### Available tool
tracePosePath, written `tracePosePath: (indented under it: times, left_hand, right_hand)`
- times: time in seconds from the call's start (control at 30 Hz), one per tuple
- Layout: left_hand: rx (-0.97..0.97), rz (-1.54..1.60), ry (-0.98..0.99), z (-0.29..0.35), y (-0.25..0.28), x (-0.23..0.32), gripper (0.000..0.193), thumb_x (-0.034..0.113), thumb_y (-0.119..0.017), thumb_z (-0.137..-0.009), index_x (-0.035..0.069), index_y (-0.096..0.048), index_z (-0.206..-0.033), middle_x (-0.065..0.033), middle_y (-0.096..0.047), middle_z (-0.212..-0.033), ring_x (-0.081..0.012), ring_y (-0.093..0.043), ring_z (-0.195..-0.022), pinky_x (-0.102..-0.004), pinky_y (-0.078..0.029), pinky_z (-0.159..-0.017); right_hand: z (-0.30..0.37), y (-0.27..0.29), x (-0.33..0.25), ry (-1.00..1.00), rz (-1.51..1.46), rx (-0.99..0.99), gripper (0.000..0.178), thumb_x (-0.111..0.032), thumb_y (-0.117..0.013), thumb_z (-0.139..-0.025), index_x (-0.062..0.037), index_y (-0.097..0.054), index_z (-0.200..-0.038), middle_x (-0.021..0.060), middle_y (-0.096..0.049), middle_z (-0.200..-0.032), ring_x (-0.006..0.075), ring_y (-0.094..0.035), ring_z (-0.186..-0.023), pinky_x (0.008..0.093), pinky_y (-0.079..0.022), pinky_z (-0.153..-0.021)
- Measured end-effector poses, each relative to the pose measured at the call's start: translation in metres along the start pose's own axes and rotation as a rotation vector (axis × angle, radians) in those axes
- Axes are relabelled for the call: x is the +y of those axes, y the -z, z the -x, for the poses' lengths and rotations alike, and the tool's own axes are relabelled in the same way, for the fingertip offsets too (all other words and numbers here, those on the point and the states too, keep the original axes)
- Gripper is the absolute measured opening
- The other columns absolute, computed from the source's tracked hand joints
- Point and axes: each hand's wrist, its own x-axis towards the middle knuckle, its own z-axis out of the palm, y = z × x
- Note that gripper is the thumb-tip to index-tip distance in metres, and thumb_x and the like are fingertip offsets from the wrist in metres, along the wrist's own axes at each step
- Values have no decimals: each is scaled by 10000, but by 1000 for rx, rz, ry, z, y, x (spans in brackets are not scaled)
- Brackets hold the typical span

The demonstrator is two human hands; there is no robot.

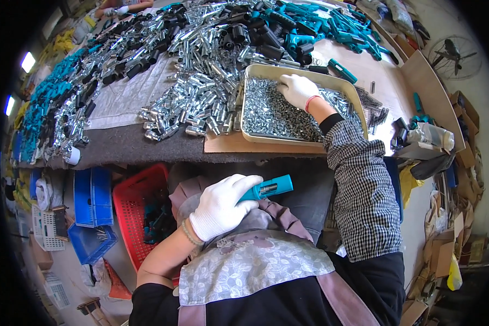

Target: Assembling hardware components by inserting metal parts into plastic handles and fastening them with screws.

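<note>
Head view: left hand (223, 207) clamped on teal plastic tube (281, 185); right hand (300, 91), grip unclear, among glinting metal bits (280, 119).

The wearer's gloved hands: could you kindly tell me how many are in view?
2: the left hand holds a teal part, lower centre; the right hand is in the tray of metal pieces.

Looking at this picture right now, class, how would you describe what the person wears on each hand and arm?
The left hand wears a white knit glove, with a tan bracelet at the wrist and a black sleeve higher up. The right hand has a matching white glove, a red wristband, a black cuff and a black-and-white checked sleeve.
</note>
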Motion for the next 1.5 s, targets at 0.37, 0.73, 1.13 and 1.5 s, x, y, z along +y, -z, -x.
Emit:
tracePosePath:
  times: [0.37, 0.73, 1.13, 1.5]
  left_hand:
    - [-20, 13, 58, 11, 8, -4, 460, 125, -753, -777, 55, -619, -1212, -156, -655, -1047, -368, -665, -927, -405, -540, -785]
    - [-2, 71, 76, 7, 13, -5, 454, 119, -776, -755, 43, -656, -1187, -155, -676, -1041, -339, -679, -918, -379, -547, -796]
    - [-1, -287, -171, 5, 19, -6, 694, 235, -783, -724, 26, -551, -1344, -98, -639, -881, -258, -629, -755, -366, -520, -660]
    - [7, -319, -136, 9, 15, -10, 857, 223, -792, -683, 10, -451, -1440, -65, -619, -797, -235, -624, -725, -354, -510, -638]
  right_hand:
    - [78, 37, -35, 245, -318, -24, 206, -240, -580, -913, -95, -715, -971, 140, -698, -948, 356, -660, -933, 429, -516, -827]
    - [116, 74, -41, -50, -978, 121, 157, -58, -703, -848, 15, -735, -982, 42, -735, -935, 97, -654, -818, 242, -515, -766]
    - [172, 53, -107, 84, -848, -313, 217, -195, -750, -822, -10, -726, -933, 159, -697, -838, 281, -692, -782, 347, -534, -734]
    - [192, 24, -123, 370, -520, -49, 168, -218, -721, -818, -77, -695, -906, 112, -626, -822, 326, -630, -789, 415, -503, -690]
